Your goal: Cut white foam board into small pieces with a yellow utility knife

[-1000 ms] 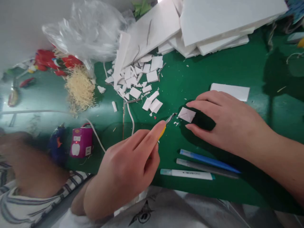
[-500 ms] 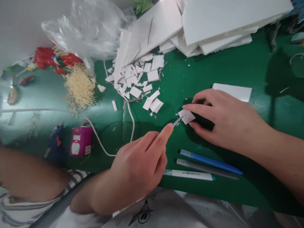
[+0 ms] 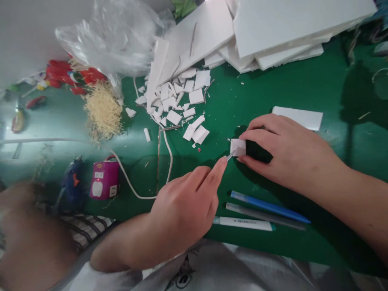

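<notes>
My left hand (image 3: 188,202) is closed around a craft knife, its handle mostly hidden in the fist. The thin knife blade (image 3: 231,154) reaches onto a small white foam-board square (image 3: 239,147). From the other side, my right hand (image 3: 281,145) grips that square between thumb and fingertips, just over the green tabletop. Behind the right hand lies a white foam strip (image 3: 298,117), partly covered by it. Below the hands rest a blue pen (image 3: 269,207), a grey pen (image 3: 265,216) and a white marker (image 3: 245,222).
Small foam scraps (image 3: 174,101) lie heaped by stacked foam boards (image 3: 291,28) and a clear plastic bag (image 3: 118,36). Left are a straw-like pile (image 3: 103,109), a purple power adapter (image 3: 104,180), a white cord (image 3: 169,153) and a glue gun (image 3: 72,182). Another person's arm (image 3: 33,238) is at lower left.
The foam square has turned to sit straighter in my right fingers. My left hand with the knife has shifted slightly right. The other person's arm has moved at lower left.
</notes>
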Action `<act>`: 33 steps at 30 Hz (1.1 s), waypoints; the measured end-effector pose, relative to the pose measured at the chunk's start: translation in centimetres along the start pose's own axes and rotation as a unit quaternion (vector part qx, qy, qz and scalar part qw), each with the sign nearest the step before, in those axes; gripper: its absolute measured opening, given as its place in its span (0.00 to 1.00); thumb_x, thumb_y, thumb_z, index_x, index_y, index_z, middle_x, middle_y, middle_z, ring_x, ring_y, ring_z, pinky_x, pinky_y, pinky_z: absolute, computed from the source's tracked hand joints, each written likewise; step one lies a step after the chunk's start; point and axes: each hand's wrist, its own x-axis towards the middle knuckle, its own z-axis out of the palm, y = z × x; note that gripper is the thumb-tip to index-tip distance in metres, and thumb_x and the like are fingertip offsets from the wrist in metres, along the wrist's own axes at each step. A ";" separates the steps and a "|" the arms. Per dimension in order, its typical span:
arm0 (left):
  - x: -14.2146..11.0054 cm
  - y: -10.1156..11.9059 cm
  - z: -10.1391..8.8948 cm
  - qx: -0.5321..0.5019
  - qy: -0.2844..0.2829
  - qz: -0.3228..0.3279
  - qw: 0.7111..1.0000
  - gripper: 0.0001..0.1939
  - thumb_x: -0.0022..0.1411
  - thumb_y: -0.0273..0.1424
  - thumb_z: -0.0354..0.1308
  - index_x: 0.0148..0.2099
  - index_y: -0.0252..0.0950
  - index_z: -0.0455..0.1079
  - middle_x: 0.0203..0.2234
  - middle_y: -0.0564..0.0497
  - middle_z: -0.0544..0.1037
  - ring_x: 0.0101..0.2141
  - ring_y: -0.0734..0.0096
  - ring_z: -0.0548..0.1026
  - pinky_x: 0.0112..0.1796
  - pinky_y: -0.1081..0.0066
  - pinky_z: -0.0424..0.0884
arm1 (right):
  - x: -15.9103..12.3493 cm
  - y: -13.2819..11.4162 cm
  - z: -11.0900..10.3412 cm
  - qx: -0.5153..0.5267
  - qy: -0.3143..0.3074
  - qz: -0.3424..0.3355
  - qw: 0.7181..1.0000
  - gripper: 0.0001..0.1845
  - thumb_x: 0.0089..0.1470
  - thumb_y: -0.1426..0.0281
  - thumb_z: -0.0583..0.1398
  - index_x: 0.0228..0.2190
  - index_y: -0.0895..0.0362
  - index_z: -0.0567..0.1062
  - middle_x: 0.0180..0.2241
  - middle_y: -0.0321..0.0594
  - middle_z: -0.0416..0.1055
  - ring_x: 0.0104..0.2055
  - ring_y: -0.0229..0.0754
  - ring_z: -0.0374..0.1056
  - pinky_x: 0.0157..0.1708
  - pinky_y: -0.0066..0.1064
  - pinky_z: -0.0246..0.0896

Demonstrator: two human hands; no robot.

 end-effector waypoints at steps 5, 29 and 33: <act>0.2 0.0 0.1 0.002 -0.001 0.000 1.000 0.23 0.72 0.21 0.50 0.67 0.27 0.66 0.41 0.47 0.85 0.32 0.68 0.83 0.26 0.69 0.78 | 0.0 -0.2 0.0 -0.009 0.013 -0.006 1.000 0.12 0.62 0.64 0.61 0.39 0.57 0.82 0.43 0.49 0.78 0.40 0.50 0.73 0.37 0.42 0.70; 0.7 1.0 -0.5 0.070 -0.024 0.009 0.997 0.23 0.72 0.19 0.49 0.66 0.25 0.69 0.31 0.52 0.79 0.23 0.71 0.76 0.23 0.68 0.73 | -0.2 -0.4 -0.1 -0.011 0.007 0.006 1.000 0.14 0.64 0.64 0.60 0.42 0.54 0.85 0.45 0.47 0.79 0.42 0.50 0.74 0.37 0.41 0.68; 0.7 1.2 -0.7 0.091 -0.019 0.017 0.996 0.23 0.72 0.19 0.48 0.66 0.25 0.70 0.28 0.53 0.77 0.20 0.71 0.71 0.20 0.67 0.70 | -0.2 -0.5 0.0 -0.011 0.011 0.013 1.000 0.13 0.65 0.64 0.60 0.41 0.54 0.85 0.45 0.47 0.79 0.41 0.49 0.74 0.36 0.40 0.68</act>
